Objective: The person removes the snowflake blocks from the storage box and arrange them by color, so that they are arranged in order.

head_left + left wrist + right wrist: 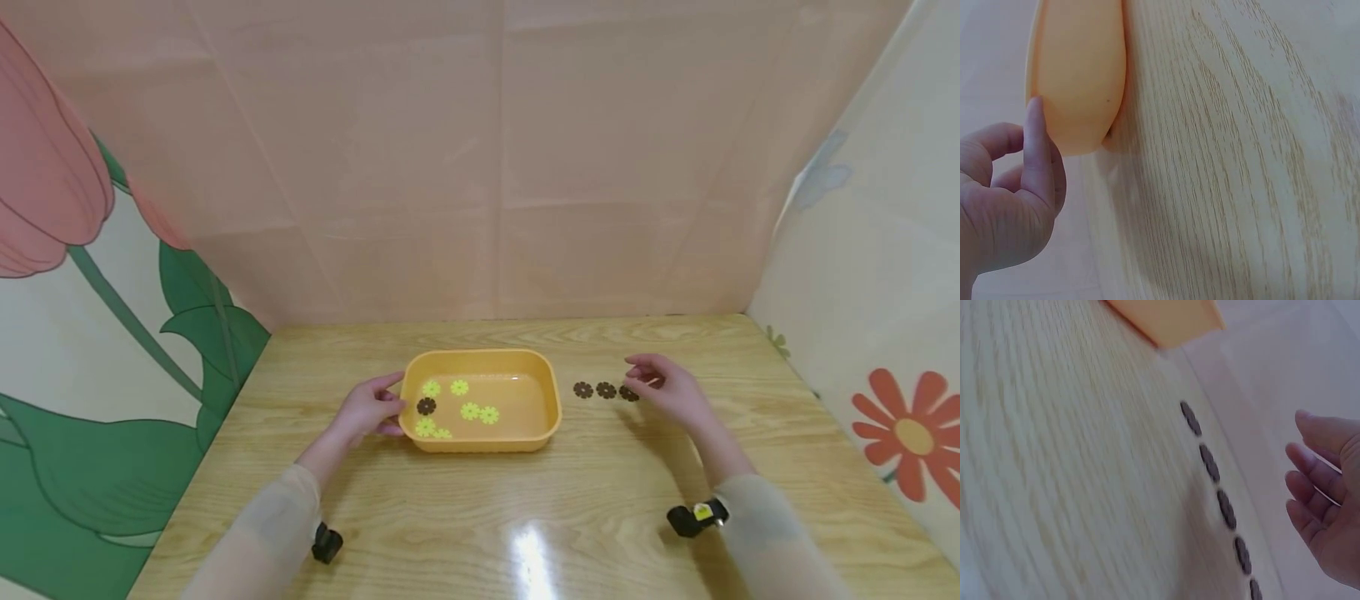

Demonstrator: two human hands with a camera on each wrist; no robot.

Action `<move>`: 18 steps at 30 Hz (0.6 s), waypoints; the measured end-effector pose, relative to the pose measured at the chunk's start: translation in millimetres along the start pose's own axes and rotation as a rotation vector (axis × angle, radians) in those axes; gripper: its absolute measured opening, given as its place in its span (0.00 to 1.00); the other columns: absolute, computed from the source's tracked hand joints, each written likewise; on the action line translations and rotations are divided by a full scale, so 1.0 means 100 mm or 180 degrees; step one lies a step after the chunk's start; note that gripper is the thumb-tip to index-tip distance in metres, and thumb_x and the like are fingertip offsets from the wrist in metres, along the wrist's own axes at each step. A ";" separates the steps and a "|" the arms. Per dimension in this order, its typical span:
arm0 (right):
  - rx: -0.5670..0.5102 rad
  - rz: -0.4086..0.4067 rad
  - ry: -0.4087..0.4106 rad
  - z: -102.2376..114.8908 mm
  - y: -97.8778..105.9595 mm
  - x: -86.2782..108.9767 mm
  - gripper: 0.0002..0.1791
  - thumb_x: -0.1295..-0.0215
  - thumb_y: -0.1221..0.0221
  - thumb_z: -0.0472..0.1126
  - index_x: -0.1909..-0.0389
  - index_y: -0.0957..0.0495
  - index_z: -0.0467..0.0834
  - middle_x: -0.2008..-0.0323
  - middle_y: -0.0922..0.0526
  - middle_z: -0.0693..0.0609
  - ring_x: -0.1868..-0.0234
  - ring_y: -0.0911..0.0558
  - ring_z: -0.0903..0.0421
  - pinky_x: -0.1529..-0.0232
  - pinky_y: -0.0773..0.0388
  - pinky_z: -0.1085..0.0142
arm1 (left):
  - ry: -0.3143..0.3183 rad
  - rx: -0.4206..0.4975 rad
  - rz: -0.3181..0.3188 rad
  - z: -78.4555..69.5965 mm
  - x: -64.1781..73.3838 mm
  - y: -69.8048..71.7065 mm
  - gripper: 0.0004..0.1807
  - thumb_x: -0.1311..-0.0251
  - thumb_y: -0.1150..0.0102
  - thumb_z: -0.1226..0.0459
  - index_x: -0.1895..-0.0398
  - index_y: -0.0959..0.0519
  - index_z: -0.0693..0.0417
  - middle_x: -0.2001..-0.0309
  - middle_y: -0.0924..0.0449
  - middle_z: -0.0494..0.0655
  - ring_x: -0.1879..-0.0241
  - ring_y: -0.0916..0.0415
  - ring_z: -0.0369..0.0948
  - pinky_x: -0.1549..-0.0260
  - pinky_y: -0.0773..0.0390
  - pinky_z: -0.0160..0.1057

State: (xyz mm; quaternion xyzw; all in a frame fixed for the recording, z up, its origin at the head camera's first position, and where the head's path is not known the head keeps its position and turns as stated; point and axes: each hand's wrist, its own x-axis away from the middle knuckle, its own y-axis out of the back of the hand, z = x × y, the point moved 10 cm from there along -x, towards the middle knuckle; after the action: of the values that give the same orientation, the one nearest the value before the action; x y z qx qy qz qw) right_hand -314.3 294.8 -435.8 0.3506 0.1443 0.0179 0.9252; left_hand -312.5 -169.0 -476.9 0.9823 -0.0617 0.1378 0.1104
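Observation:
My left hand is at the left end of an orange-yellow plastic tray. One straight finger touches the tray's outer wall just by the rim in the left wrist view. Lying inside the tray are several yellow-green notched, flower-shaped discs and a dark brown one. To its right runs a row of dark brown notched discs, flat on the table. Over the right part of this row, my right hand hovers with loosely bent fingers and nothing between them. It partly hides the discs there.
The wood-grain table reaches back to a pinkish cloth wall. Printed flower panels stand along both sides. A black wrist camera is strapped to the right forearm, another to the left.

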 end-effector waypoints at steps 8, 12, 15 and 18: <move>0.0012 0.0252 0.0414 0.44 -0.42 -0.20 0.21 0.35 0.35 0.35 0.42 0.24 0.37 0.54 0.16 0.44 0.51 0.20 0.44 0.53 0.19 0.51 | -0.0005 -0.0049 -0.0008 0.01 -0.01 0.00 0.35 0.38 0.41 0.76 0.27 0.35 0.56 0.63 0.29 0.55 0.75 0.22 0.43 0.72 0.11 0.44; 0.0041 0.0349 0.0685 0.72 -0.63 -0.27 0.21 0.38 0.33 0.35 0.44 0.23 0.36 0.54 0.15 0.44 0.52 0.20 0.43 0.53 0.19 0.47 | -0.0009 -0.0050 -0.0010 0.00 -0.01 0.00 0.35 0.38 0.41 0.77 0.27 0.35 0.56 0.63 0.29 0.54 0.75 0.22 0.43 0.72 0.11 0.43; 0.0062 0.0406 0.0909 0.93 -0.78 -0.31 0.22 0.40 0.31 0.35 0.45 0.22 0.36 0.55 0.15 0.45 0.53 0.19 0.43 0.54 0.18 0.47 | -0.0011 -0.0053 -0.0010 0.00 -0.01 0.00 0.35 0.38 0.41 0.77 0.27 0.35 0.57 0.63 0.29 0.54 0.75 0.22 0.43 0.72 0.11 0.43; 0.0036 0.0502 0.1119 1.13 -0.94 -0.32 0.23 0.42 0.31 0.33 0.45 0.22 0.35 0.54 0.15 0.45 0.52 0.19 0.42 0.53 0.18 0.46 | -0.0020 -0.0063 0.0004 0.00 -0.01 0.00 0.35 0.38 0.41 0.77 0.27 0.36 0.57 0.63 0.29 0.55 0.75 0.22 0.43 0.72 0.11 0.43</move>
State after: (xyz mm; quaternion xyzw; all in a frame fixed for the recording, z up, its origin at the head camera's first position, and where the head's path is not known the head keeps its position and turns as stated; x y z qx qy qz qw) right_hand -319.6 146.7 -408.9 0.3575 0.2759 0.1505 0.8794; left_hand -313.8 -168.7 -477.2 0.9816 -0.0639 0.1342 0.1198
